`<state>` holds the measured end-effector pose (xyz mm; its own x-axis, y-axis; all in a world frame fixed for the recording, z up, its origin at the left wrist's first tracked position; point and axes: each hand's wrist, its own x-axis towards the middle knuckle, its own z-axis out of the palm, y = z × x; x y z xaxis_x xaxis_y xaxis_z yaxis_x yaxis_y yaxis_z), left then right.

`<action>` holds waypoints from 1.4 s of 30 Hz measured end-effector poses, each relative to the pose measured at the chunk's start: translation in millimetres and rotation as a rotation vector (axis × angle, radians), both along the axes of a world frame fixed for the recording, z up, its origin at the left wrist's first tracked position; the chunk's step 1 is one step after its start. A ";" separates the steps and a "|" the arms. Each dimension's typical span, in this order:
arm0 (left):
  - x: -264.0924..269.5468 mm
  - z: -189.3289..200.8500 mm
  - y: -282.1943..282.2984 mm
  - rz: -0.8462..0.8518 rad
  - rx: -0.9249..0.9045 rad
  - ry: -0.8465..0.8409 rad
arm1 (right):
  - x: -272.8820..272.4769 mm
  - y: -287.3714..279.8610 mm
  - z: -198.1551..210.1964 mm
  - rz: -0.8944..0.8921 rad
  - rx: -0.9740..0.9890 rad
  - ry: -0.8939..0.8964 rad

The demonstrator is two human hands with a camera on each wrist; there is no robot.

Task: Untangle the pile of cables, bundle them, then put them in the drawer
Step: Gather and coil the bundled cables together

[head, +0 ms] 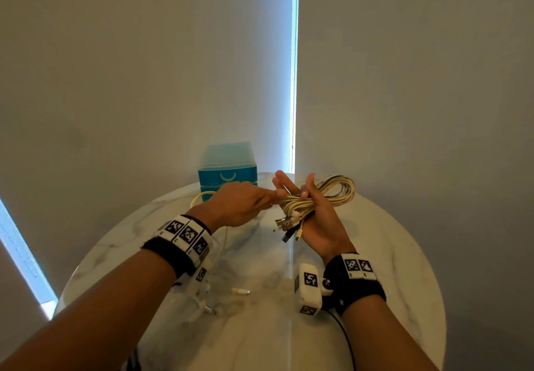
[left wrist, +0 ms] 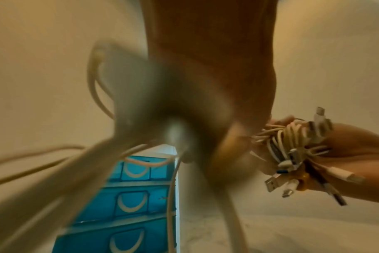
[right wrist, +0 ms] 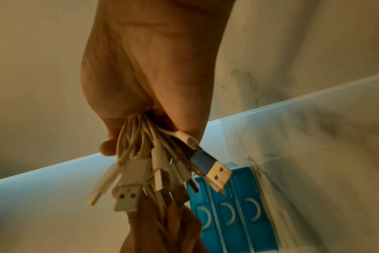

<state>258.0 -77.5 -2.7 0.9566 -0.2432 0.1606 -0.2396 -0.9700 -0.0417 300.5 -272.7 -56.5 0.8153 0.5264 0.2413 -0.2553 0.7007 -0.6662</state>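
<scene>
Cream and white cables [head: 315, 197] — with a dark strand or two — are lying looped in a bundle across the right hand [head: 313, 220] above the marble table [head: 390, 240], thumb pressing them to the palm, the other fingers stretching nearly straight. The left hand [head: 239, 206] is pinching a strand beside that bundle, and the blue drawer unit [head: 227, 172] is standing just behind. At the left wrist, the bundle [left wrist: 292, 145] is showing wound strands and dangling USB plugs — the near fingers are too blurred to tell. At the right wrist, plugs [right wrist: 162, 174] are hanging below the right hand [right wrist: 154, 68], with the drawers [right wrist: 231, 214] beyond.
</scene>
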 end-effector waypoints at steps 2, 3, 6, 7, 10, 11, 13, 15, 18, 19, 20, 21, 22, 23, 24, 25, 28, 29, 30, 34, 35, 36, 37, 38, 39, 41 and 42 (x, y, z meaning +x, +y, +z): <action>-0.8 -1.2 -1.8 0.043 -0.163 0.117 | -3.3 1.4 -0.8 0.000 0.001 0.006; -1.5 -0.7 -5.6 0.073 -0.250 0.193 | -4.2 3.0 -1.1 -0.015 0.008 0.020; -5.2 -0.9 -19.2 0.097 -0.335 0.332 | -5.6 10.0 -2.2 -0.058 0.080 0.134; -6.1 -4.1 -22.0 0.095 -0.324 0.353 | -6.1 12.3 -1.9 -0.062 0.139 0.183; -4.1 -21.5 -26.9 0.097 -0.280 0.415 | -3.2 16.8 -3.0 -0.137 0.193 0.312; -3.2 -26.7 -29.0 0.097 -0.254 0.419 | -1.5 17.4 -3.8 -0.175 0.176 0.362; -2.8 -33.5 -30.6 0.105 -0.210 0.398 | 1.9 16.0 -7.1 -0.261 0.129 0.439; -4.4 -32.9 -24.7 0.113 -0.230 0.393 | 7.0 10.4 -6.5 -0.344 0.068 0.478; -12.0 -28.4 2.0 0.108 -0.339 0.417 | 16.2 2.4 -8.5 -0.417 -0.007 0.532; -13.9 -26.9 11.7 0.105 -0.354 0.420 | 17.7 2.3 -9.4 -0.445 -0.053 0.532; -14.8 -26.6 20.5 0.102 -0.355 0.423 | 17.2 4.1 -9.6 -0.476 -0.102 0.517; -14.7 -26.9 28.4 0.101 -0.355 0.426 | 15.4 7.2 -8.9 -0.501 -0.156 0.494; -14.2 -26.3 36.1 0.106 -0.356 0.431 | 13.2 10.3 -7.2 -0.524 -0.214 0.474; -13.7 -25.3 43.5 0.111 -0.369 0.442 | 10.7 12.7 -4.4 -0.546 -0.262 0.454; -13.1 -24.9 51.5 0.103 -0.399 0.467 | 8.3 14.0 -1.4 -0.571 -0.288 0.438; -14.1 -24.5 58.9 0.078 -0.462 0.514 | 6.7 13.8 1.5 -0.589 -0.296 0.423; -19.1 -28.7 74.3 -0.041 -0.841 0.730 | 5.4 5.9 7.8 -0.618 -0.304 0.398; -20.7 -32.3 76.8 -0.072 -0.988 0.787 | 4.5 3.5 9.3 -0.627 -0.311 0.388; -22.8 -35.9 77.3 -0.104 -1.120 0.836 | 2.9 1.5 10.7 -0.636 -0.327 0.377; -32.3 -39.5 64.9 -0.121 -1.189 0.957 | -1.2 2.9 12.0 -0.734 -0.443 0.267; -35.2 -35.8 59.6 -0.044 -1.095 0.934 | -2.6 5.2 12.1 -0.764 -0.482 0.224; -37.4 -30.3 53.7 0.040 -0.960 0.870 | -3.1 7.9 12.0 -0.792 -0.514 0.185; -40.0 -23.5 48.2 0.101 -0.786 0.772 | -3.0 10.5 11.1 -0.814 -0.543 0.152; -43.9 -16.6 42.8 0.123 -0.581 0.645 | -3.4 12.4 9.9 -0.828 -0.570 0.124; -45.8 -11.2 39.1 0.104 -0.377 0.511 | -2.7 14.1 8.8 -0.842 -0.594 0.086; -51.5 -1.8 33.9 0.008 -0.086 0.283 | -2.8 16.4 7.3 -0.874 -0.700 -0.020; -54.3 2.5 31.8 -0.053 0.005 0.181 | -4.2 17.5 7.4 -0.887 -0.781 -0.089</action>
